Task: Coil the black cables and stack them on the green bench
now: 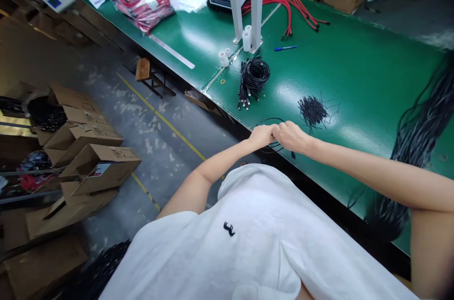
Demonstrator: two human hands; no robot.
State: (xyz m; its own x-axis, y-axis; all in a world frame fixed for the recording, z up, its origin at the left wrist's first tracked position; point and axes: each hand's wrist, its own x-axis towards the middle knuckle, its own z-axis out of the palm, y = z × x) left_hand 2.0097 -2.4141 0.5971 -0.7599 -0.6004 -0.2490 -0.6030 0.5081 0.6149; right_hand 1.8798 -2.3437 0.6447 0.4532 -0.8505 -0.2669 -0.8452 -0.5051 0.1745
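My left hand (261, 136) and my right hand (291, 137) meet at the near edge of the green table, both with fingers closed around a coiled black cable (271, 120). Loops of the cable show above and below the hands, and a dark connector end hangs beneath my right hand. My fingers hide the part they grip. Just beyond lies a pile of short black ties (313, 111). To its left is a bundle of coiled black cables (254, 76) with metal plugs. A thick bunch of long black cables (418, 139) lies at the right.
White posts (257, 6) rise from the table (369, 63), with white plastic cylinders (246, 39) at their foot. Around them are a blue pen (285, 48), red cables (296, 4), a steel ruler (173, 52) and bagged red cables (145, 2). Another person's hands show at the top. Cardboard boxes (102, 163) stand left.
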